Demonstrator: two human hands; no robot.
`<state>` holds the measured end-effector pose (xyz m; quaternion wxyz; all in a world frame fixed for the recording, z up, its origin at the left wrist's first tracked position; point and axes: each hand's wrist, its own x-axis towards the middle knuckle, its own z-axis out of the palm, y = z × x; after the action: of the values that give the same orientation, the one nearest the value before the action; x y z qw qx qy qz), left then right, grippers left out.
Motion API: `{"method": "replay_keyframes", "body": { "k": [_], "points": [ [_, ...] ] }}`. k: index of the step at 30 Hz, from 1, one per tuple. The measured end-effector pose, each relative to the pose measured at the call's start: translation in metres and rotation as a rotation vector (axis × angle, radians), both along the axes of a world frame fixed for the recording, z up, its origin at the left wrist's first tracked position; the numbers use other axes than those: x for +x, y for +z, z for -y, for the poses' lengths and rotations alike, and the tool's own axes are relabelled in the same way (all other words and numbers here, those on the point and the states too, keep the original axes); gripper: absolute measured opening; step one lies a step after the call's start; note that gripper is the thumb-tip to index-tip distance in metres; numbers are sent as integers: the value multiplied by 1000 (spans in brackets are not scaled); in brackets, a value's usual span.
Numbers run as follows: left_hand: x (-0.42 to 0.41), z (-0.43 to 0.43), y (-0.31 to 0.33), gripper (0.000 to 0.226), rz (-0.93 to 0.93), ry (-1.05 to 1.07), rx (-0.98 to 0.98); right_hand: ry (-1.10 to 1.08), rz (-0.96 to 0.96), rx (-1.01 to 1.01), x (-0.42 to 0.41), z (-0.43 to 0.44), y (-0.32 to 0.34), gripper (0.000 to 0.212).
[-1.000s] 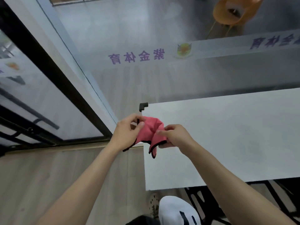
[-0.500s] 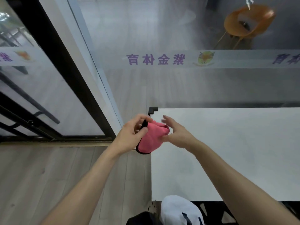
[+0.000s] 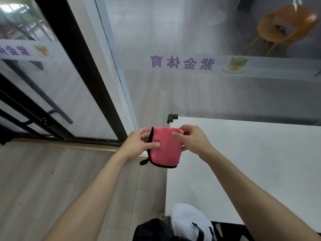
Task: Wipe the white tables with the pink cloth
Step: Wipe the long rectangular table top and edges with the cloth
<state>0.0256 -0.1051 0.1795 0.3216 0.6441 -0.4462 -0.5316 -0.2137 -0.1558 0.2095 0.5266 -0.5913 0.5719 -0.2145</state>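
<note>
The pink cloth (image 3: pixel 165 146) with black edging is folded into a flat rectangle and hangs in the air over the left edge of the white table (image 3: pixel 251 162). My left hand (image 3: pixel 139 144) pinches its left side, thumb across the front. My right hand (image 3: pixel 192 140) pinches its upper right corner, just above the table's far left corner. A small black loop dangles from the cloth's lower left corner.
A glass wall with purple lettering (image 3: pixel 182 63) runs behind the table, and a black door frame (image 3: pixel 83 66) stands to the left. An orange chair (image 3: pixel 284 26) sits beyond the glass. Wooden floor lies at the left. A black corner guard (image 3: pixel 172 117) caps the table's corner. My white shoe (image 3: pixel 189 223) shows below.
The cloth went from a bunched wad to a flat folded rectangle. My right hand has closed again on its upper right corner after opening beside it.
</note>
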Motion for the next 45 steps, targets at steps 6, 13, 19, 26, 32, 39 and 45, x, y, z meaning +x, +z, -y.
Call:
{"method": "replay_keyframes", "body": {
  "k": [6,13,19,26,32,39,45],
  "points": [
    [-7,-12,-9,25,388,100,-181,43,-135,132,4,-5,-5,20],
    [-33,-27,-14,24,881,82,-567,9,14,235,36,-21,-3,46],
    [-20,-43,-18,54,442,-132,-421,-196,217,337,37,-26,-2,33],
    [-11,-39,-30,95,224,-169,-137,-134,284,360,36,-32,-17,34],
    [-30,-33,-43,104,164,-148,-13,-82,-132,221,34,-32,-25,14],
    [-22,-22,-71,33,69,94,85,-139,102,243,26,-22,-44,44],
    [-19,-23,-129,47,96,298,165,-13,-483,-32,-20,-13,-131,33]
  ]
}}
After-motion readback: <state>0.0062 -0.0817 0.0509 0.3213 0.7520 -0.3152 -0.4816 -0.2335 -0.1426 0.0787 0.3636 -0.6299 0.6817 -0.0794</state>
